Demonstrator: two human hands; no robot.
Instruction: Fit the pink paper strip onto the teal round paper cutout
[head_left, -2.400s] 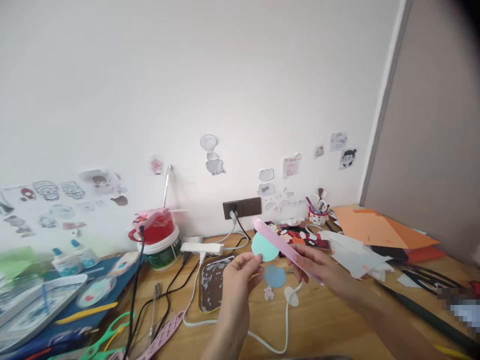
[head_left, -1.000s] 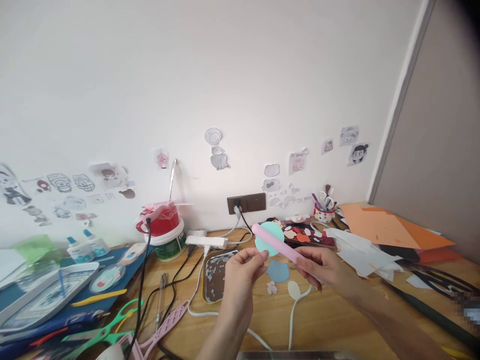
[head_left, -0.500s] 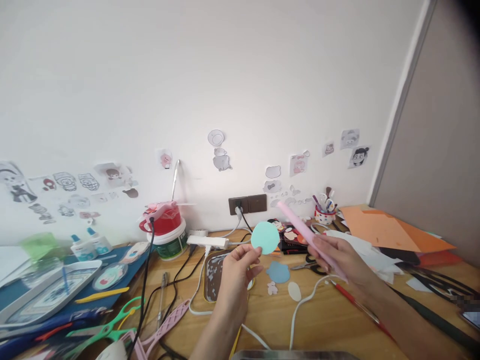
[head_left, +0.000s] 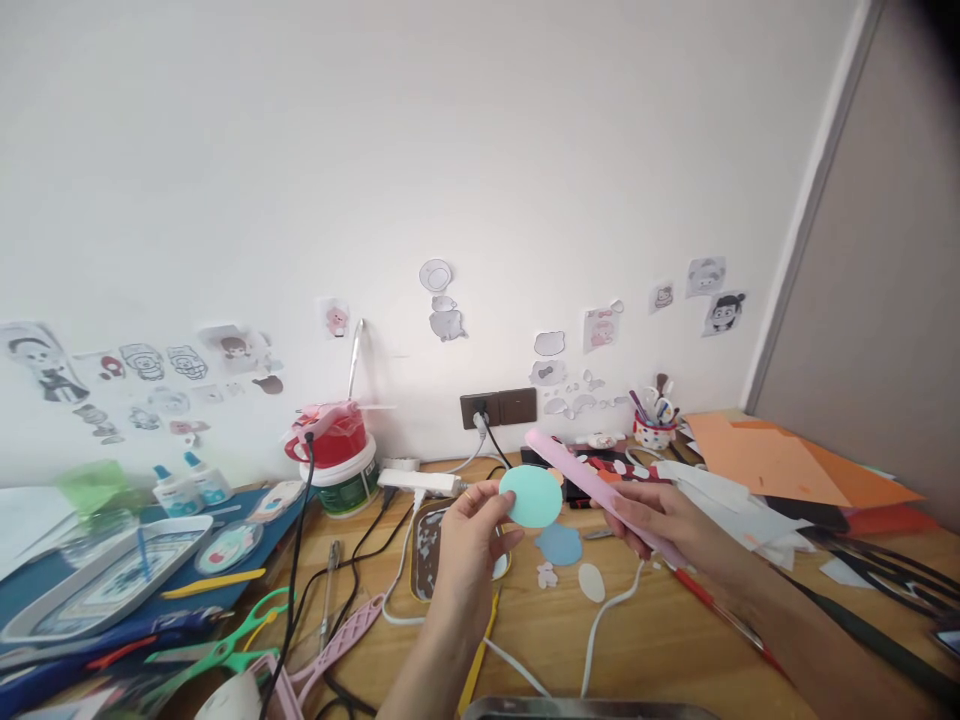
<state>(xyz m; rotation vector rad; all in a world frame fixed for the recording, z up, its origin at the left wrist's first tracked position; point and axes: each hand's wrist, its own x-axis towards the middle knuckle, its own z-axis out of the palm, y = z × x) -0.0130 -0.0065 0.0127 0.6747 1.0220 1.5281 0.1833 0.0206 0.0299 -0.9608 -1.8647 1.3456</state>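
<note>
My left hand pinches a round mint-green paper cutout by its left edge between thumb and fingers. In my right hand is a long pink stick with a rounded tip, gripped near its lower end. The stick slants up and left, its tip above the cutout; whether the two touch I cannot tell. On the table below lie a blue paper cutout, a small pale rabbit-like cutout and a cream oval. A white cord runs up toward my right hand; its end is hidden.
Power strip and cables cross the table's middle. Left are a bucket, glue bottles, a tray and green scissors. Right are orange paper sheets, a pen cup and a red-handled tool.
The pink stick has moved left and down, so its tip is nearer the mint cutout. The cutout has lowered and tilted flatter. The camera view has shifted slightly.
</note>
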